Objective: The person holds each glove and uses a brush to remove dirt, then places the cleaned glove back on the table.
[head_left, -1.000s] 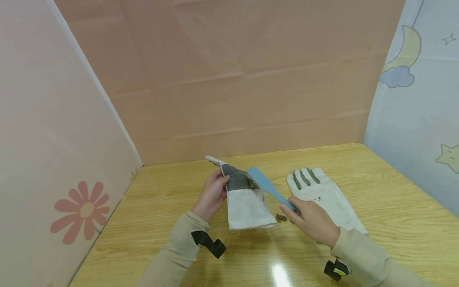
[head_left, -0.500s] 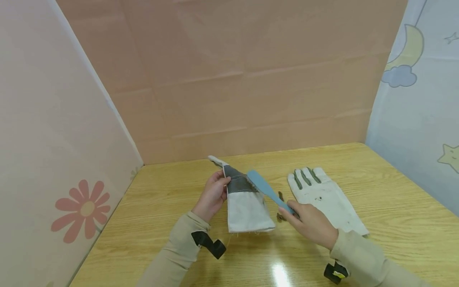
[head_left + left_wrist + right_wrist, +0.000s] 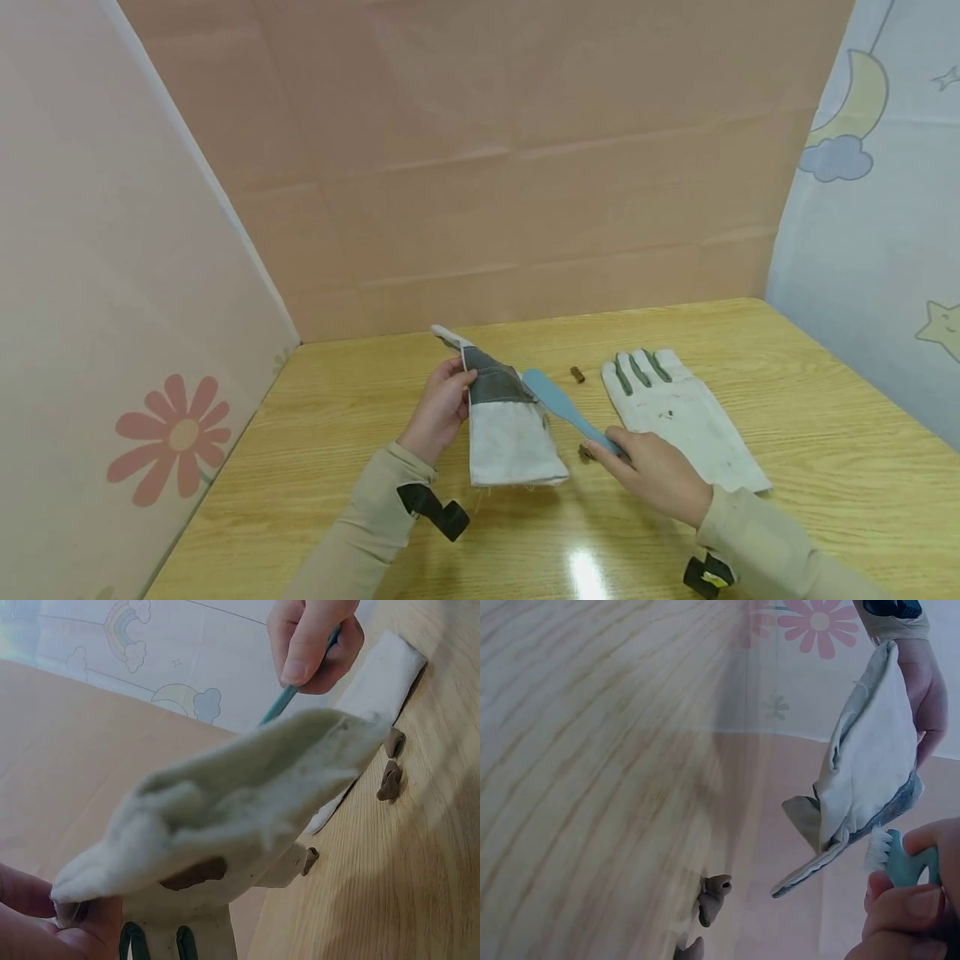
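My left hand pinches the side edge of a white and grey work glove, raised above the table with its cuff toward me. In the left wrist view a brown patch shows on the face turned away from me. My right hand grips the handle of a light blue brush. Its head lies against the right side of the glove's grey band. White bristles show in the right wrist view, close to the glove; whether they touch it I cannot tell.
A second white glove with green finger strips lies flat on the wooden table at the right, with small dark specks. One brown lump lies behind the brush; more brown bits lie near my right hand. Fabric walls stand around.
A brown lump came off the held glove, dropped past its right side and now lies farther back on the table. The brush head has shifted slightly down along the glove.
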A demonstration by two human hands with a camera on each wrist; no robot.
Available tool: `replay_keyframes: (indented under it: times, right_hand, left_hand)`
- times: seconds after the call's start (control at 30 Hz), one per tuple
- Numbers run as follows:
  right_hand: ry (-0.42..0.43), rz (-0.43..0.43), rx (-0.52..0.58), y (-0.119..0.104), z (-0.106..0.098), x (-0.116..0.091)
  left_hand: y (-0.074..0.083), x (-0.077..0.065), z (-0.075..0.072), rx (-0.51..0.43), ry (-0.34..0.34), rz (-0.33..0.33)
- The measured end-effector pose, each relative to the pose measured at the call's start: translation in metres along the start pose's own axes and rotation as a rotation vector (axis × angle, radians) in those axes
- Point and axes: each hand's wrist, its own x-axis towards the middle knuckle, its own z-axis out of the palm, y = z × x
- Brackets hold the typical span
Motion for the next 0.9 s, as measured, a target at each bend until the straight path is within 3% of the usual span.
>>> replay_keyframes:
  times: [0.3,0.57,0.9]
  right_hand:
    - [0.058,-0.078,0.013,-0.011,-0.01,0.003]
    - [0.05,-0.132,0.024,-0.026,-0.007,0.007]
    - [0.036,-0.067,-0.002,-0.018,-0.004,0.001]
  left_hand:
    - [-0.002,0.001,-0.001,0.0,-0.006,-0.011]
    - [-0.002,0.0,0.0,-0.001,-0.035,-0.003]
    - [-0.001,-0.001,0.0,-0.034,-0.025,0.001]
